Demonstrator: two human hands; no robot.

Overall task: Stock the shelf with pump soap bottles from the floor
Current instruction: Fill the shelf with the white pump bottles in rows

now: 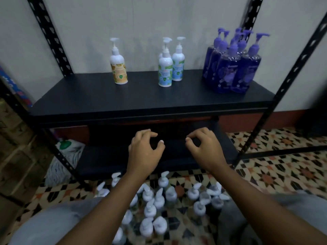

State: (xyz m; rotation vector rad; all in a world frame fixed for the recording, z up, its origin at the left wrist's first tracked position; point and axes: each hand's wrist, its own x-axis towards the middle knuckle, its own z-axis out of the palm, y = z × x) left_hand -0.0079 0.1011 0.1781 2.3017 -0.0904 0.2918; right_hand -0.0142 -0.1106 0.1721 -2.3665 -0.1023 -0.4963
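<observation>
Several white-pump soap bottles (155,200) stand crowded on the tiled floor between my forearms. On the black shelf (92,101) stand a white bottle with a yellow label (118,65), three white bottles with green-blue labels (165,68) and a cluster of purple pump bottles (231,68) at the right. My left hand (144,152) and my right hand (203,147) hover side by side in front of the lower shelf, above the floor bottles. Both have loosely curled fingers and hold nothing.
Black perforated uprights (51,38) frame the shelf left and right. A mop head (67,161) lies on the floor under the left side. A lower black shelf (99,161) sits just behind my hands. Patterned tiles (283,167) spread to the right.
</observation>
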